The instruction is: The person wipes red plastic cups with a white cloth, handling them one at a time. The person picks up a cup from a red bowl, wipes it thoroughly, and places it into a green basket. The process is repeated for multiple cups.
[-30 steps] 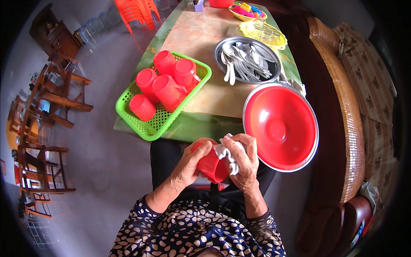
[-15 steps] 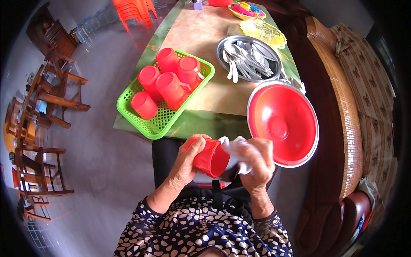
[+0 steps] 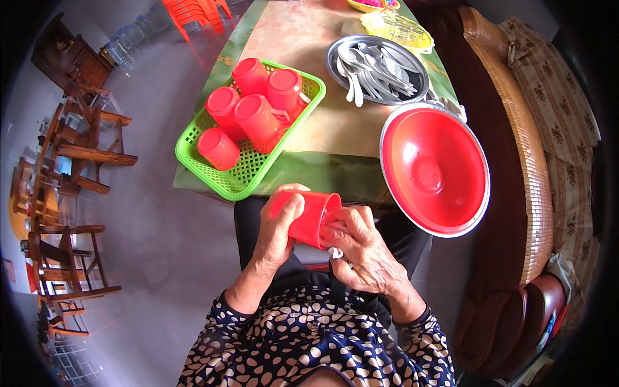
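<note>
My left hand (image 3: 277, 222) is closed round a red plastic cup (image 3: 307, 218), which lies on its side above my lap with its mouth facing right. At that mouth is my right hand (image 3: 364, 253), some fingers reaching inside. It grips a white cloth (image 3: 336, 253), of which only a small bit shows below the fingers; the rest is hidden by the hand and cup. Beyond my left hand, a green plastic basket (image 3: 242, 191) holds several upside-down red mugs (image 3: 260, 120). A red basin (image 3: 438, 174) with a pale rim sits to the right of my right hand.
A steel bowl (image 3: 422, 87) full of spoons (image 3: 380, 71) stands on the marble-patterned table (image 3: 335, 142). Behind it are a yellow tray (image 3: 416, 42) with glasses. A wooden sofa (image 3: 490, 193) runs along the right; wooden chairs (image 3: 71, 258) and stacked orange stools (image 3: 193, 16) stand left.
My right hand has moved left to the cup's mouth, and its fingers have gone inside with the cloth, which is now mostly hidden. The left hand still holds the cup.
</note>
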`<act>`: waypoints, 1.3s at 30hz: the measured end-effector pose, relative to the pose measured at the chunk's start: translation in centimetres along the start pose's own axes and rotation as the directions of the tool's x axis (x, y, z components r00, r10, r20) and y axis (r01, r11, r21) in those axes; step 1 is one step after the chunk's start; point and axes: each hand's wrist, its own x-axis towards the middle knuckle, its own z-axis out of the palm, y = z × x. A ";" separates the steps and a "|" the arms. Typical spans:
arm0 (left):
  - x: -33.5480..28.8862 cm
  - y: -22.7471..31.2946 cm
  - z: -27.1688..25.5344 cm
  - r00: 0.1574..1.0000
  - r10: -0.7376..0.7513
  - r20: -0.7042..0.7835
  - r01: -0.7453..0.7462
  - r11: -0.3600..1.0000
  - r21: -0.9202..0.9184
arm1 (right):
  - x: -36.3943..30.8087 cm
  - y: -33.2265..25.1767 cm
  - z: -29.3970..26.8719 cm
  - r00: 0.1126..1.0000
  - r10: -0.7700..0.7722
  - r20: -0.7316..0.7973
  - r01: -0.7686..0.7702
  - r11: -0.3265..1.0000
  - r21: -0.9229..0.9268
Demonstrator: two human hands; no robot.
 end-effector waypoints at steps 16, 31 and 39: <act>0.2 0.2 0.6 0.997 -0.073 0.007 0.072 0.997 0.039 | 0.2 1.7 0.1 0.987 -0.155 -0.051 0.120 0.900 -0.419; 0.7 -1.2 -0.2 0.998 0.059 -0.019 -0.059 0.998 -0.006 | -0.7 0.1 0.1 0.993 0.115 -0.019 -0.099 0.921 0.377; 0.7 -0.7 0.5 0.997 0.072 0.026 -0.074 0.996 0.058 | -1.4 0.9 0.4 0.998 0.033 -0.050 -0.037 0.995 -0.092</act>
